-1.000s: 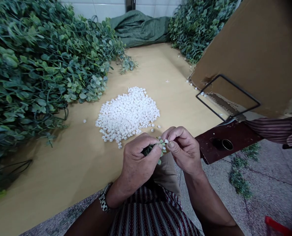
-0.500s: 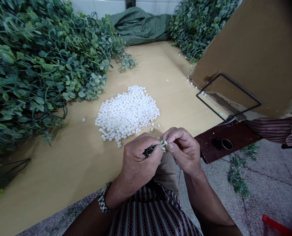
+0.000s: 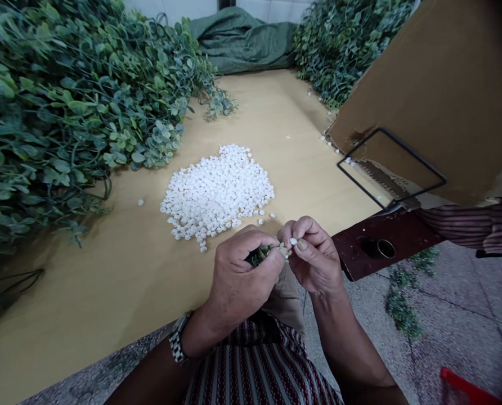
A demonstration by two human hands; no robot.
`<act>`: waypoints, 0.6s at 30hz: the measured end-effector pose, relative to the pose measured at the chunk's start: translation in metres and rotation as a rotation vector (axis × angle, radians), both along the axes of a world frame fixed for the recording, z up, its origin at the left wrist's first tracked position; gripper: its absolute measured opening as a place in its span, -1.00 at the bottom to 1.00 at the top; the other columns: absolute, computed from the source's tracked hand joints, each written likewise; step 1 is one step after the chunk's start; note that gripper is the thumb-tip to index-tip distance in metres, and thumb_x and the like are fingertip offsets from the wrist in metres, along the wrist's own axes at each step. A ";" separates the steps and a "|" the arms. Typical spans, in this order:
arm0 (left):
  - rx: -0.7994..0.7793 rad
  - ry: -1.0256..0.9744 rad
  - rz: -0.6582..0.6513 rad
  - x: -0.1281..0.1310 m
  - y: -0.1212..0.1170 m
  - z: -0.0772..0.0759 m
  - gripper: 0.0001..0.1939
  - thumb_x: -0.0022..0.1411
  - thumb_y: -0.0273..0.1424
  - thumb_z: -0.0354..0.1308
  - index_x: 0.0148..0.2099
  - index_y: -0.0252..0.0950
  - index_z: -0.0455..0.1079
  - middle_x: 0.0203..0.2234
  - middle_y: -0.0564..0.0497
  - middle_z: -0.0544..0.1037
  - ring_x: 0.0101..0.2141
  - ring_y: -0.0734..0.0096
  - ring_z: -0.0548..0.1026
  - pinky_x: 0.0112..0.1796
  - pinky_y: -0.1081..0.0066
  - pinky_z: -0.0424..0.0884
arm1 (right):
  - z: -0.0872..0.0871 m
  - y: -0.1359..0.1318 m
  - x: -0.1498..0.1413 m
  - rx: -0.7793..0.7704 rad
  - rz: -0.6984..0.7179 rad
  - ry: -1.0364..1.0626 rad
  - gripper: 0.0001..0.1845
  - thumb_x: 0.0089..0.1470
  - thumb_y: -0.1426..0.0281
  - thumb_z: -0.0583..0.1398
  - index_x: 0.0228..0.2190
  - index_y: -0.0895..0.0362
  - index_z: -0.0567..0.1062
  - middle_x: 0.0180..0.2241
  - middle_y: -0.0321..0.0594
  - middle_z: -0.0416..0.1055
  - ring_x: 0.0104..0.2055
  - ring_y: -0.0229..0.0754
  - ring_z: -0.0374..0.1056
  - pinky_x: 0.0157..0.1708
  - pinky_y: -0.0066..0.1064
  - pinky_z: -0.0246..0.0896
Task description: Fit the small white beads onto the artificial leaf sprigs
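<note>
My left hand point(image 3: 242, 273) is closed around a small green artificial sprig point(image 3: 263, 253), whose leafy tip pokes out between thumb and fingers. My right hand point(image 3: 314, 256) pinches a tiny white bead-like flower piece point(image 3: 293, 241) right against the sprig's tip. Both hands meet just over the near edge of the tan tabletop point(image 3: 120, 281). A heap of the same small white pieces point(image 3: 217, 191) lies on the table just beyond my hands.
Piles of green artificial foliage point(image 3: 65, 107) fill the left side and the far right point(image 3: 344, 39). A green cloth bag point(image 3: 242, 42) lies at the back. A cardboard box point(image 3: 436, 95) with a black wire frame point(image 3: 392, 169) stands right. Sprigs lie on the floor point(image 3: 403, 309).
My hands stay together at the table edge; the right fingers have shifted slightly, and a white piece now shows at the sprig's tip. The view has tilted a little.
</note>
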State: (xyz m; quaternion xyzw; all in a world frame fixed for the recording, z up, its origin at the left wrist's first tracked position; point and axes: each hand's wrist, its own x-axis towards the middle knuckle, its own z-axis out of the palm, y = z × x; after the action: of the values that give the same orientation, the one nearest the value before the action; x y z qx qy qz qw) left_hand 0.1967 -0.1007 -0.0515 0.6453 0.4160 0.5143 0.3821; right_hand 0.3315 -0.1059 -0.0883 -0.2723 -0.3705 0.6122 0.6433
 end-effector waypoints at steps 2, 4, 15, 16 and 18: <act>-0.034 -0.020 0.003 0.001 -0.001 0.000 -0.83 0.04 -0.65 0.16 -0.51 -0.35 0.43 -0.63 0.12 0.46 -0.57 0.59 0.38 -0.49 0.56 0.31 | -0.001 0.000 0.000 -0.027 -0.016 -0.006 -0.88 -0.03 0.39 0.34 -0.47 0.11 0.48 -0.54 -0.35 0.37 -0.49 -0.33 0.23 -0.45 -0.50 0.18; -0.061 -0.027 0.011 0.001 -0.002 0.000 -0.84 0.04 -0.66 0.16 -0.51 -0.36 0.43 -0.62 0.12 0.45 -0.56 0.60 0.36 -0.49 0.57 0.30 | -0.002 0.000 0.000 -0.051 -0.045 -0.028 -0.87 -0.05 0.38 0.36 -0.44 0.09 0.50 -0.54 -0.34 0.39 -0.49 -0.33 0.24 -0.47 -0.51 0.19; -0.095 0.034 0.056 0.001 0.000 -0.002 -0.85 0.08 -0.61 0.13 -0.49 -0.34 0.42 -0.62 0.11 0.43 -0.57 0.57 0.33 -0.50 0.52 0.27 | 0.000 -0.002 -0.006 -0.087 -0.212 -0.169 -0.89 -0.01 0.34 0.36 -0.46 0.07 0.53 -0.54 -0.36 0.44 -0.49 -0.35 0.28 -0.44 -0.53 0.25; -0.100 0.041 0.062 0.002 0.000 -0.002 -0.85 0.08 -0.61 0.12 -0.49 -0.33 0.41 -0.63 0.11 0.42 -0.57 0.56 0.33 -0.50 0.52 0.27 | 0.000 -0.003 -0.007 -0.094 -0.215 -0.171 -0.88 -0.01 0.33 0.36 -0.47 0.07 0.53 -0.54 -0.36 0.44 -0.49 -0.36 0.28 -0.44 -0.54 0.25; -0.097 0.049 0.076 0.002 -0.001 -0.002 -0.85 0.09 -0.60 0.12 -0.49 -0.33 0.40 -0.63 0.12 0.41 -0.56 0.55 0.33 -0.50 0.51 0.27 | 0.001 -0.003 -0.007 -0.113 -0.218 -0.175 -0.87 -0.02 0.33 0.37 -0.47 0.07 0.53 -0.53 -0.37 0.44 -0.49 -0.36 0.28 -0.45 -0.55 0.24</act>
State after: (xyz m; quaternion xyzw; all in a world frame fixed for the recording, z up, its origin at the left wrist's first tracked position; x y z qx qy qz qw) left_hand 0.1986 -0.1016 -0.0536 0.6222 0.4738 0.4916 0.3830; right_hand 0.3249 -0.1088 -0.0872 -0.3988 -0.3584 0.5326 0.6549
